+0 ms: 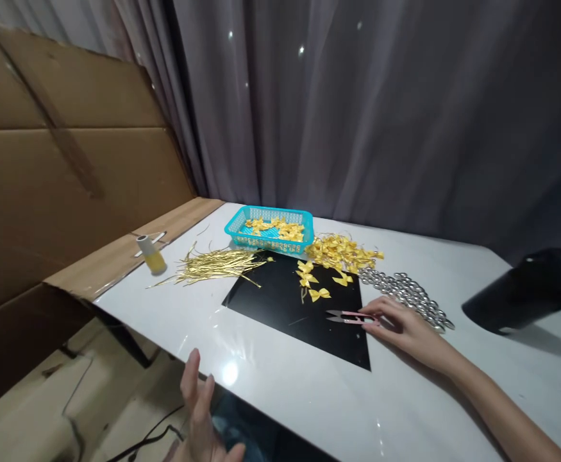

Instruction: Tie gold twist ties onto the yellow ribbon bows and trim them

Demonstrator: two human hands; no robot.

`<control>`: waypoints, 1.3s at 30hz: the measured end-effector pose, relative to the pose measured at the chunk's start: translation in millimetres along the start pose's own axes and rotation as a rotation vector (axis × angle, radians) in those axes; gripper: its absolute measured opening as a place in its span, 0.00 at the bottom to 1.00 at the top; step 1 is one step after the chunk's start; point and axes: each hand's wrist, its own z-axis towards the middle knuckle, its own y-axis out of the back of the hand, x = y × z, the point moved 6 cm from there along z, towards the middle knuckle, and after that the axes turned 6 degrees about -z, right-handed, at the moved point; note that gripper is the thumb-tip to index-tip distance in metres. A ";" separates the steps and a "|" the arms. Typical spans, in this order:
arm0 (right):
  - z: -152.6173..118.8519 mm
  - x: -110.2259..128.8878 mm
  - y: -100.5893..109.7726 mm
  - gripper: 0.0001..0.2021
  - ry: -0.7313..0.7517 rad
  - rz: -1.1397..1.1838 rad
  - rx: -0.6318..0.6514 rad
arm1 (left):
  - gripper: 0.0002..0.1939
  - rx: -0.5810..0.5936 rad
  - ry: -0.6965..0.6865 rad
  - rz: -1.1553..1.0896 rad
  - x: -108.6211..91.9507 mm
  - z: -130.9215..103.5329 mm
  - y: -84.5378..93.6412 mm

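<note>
My right hand (395,324) grips pink thread snips (357,318), whose blades point left over the right part of a black mat (280,308). Its thumb and fingers pinch the handles. Near the table's front edge my left hand (203,410) is raised with its fingers apart, holding nothing. Several yellow bows (306,274) lie on the mat's upper right part. A larger heap of yellow bows (340,251) sits behind the mat, and gold twist ties (213,266) are piled at its left.
A blue basket (309,221) with yellow bows stands at the back. Silver oval pieces (405,290) lie to the right, near a black object (520,292). A small bottle of yellow liquid (152,256) stands at the left, by a cardboard wall (68,167).
</note>
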 end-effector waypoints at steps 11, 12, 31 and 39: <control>-7.3 3.3 -9.7 0.13 -0.041 0.053 -0.093 | 0.18 0.544 -0.107 -0.280 -102.6 114.4 -40.7; -6.7 4.7 -11.1 0.14 -0.038 0.050 -0.110 | 0.17 0.566 -0.089 -0.278 -101.6 113.0 -42.2; -5.5 14.8 -20.6 0.10 -0.098 0.237 -0.082 | 0.09 0.511 -0.006 -0.349 -95.6 107.6 -41.0; -6.5 19.1 -17.1 0.10 -0.051 0.234 -0.116 | 0.09 0.507 -0.032 -0.337 -96.6 107.9 -42.2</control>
